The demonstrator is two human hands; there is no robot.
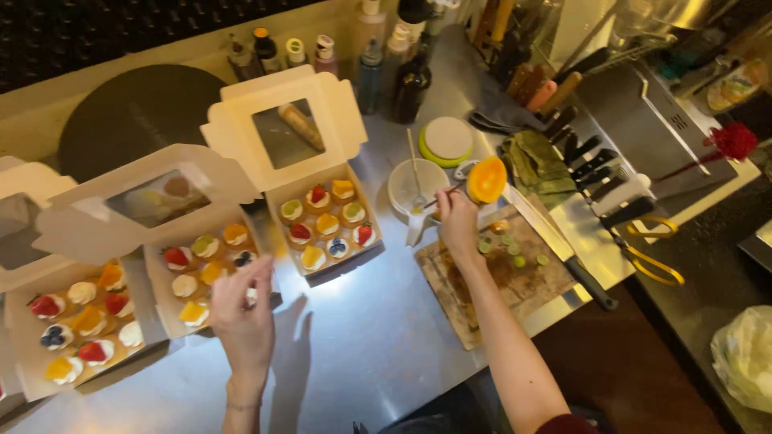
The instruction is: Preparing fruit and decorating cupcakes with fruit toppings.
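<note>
Far left: an open box [76,325] of small fruit-topped tarts, its windowed lid folded back.

Just beside it, the middle box [205,269], same kind, lid up. The left hand [241,313] rests over this box's near right corner, fingers [261,277] loosely spread and curled down toward a tart; whether a tart is pinched under them cannot be told (the motion blurs the fingertips).

Next right, the third box [326,225] holds nine tarts in rows, apart from both hands.

Past it stands a white bowl [416,186] with a utensil leaning in it.

The right hand [457,221] sits just right of the bowl, above the far left corner of the wooden cutting board [498,277]. Its fingers are pressed together, apparently on a thin tool (tweezers, perhaps) pointing left toward the bowl.

An orange fruit half [487,179] lies just beyond this hand, up and to its right, clearly nearer the right hand than the left.

Small green slices [508,245] dot the board; a long knife [563,253] lies along its right edge, blade running diagonally away from the person.
</note>
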